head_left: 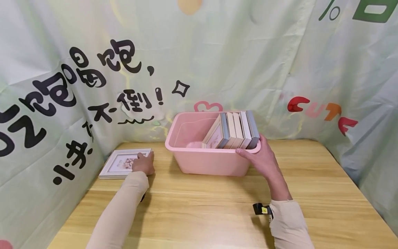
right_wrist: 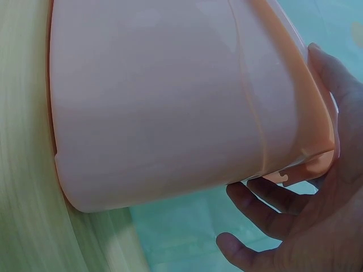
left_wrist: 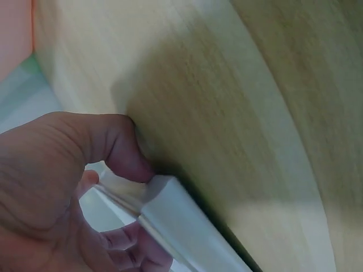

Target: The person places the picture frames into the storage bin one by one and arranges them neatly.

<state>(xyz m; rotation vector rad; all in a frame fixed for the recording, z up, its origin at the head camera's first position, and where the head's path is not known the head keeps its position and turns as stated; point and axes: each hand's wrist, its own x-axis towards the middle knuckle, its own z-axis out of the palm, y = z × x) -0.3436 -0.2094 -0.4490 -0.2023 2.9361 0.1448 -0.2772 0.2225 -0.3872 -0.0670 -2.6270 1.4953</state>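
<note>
A white picture frame (head_left: 118, 162) with a floral picture lies flat at the left of the table. My left hand (head_left: 144, 163) pinches its right edge; in the left wrist view the thumb (left_wrist: 127, 150) presses one side and the fingers lie on the other. Whether a second frame lies beneath it I cannot tell. In the middle stands a pink plastic bin (head_left: 211, 162). My right hand (head_left: 262, 157) grips the bin's right end, thumb over the front rim and fingers around the outside. Several picture frames (head_left: 234, 129) lean in a row in the bin's right half.
The wooden table (head_left: 192, 214) carries the bin near its back edge. A printed cloth backdrop (head_left: 242, 69) hangs close behind and along both sides. Beneath my right wrist shows a black strap device (head_left: 261, 209).
</note>
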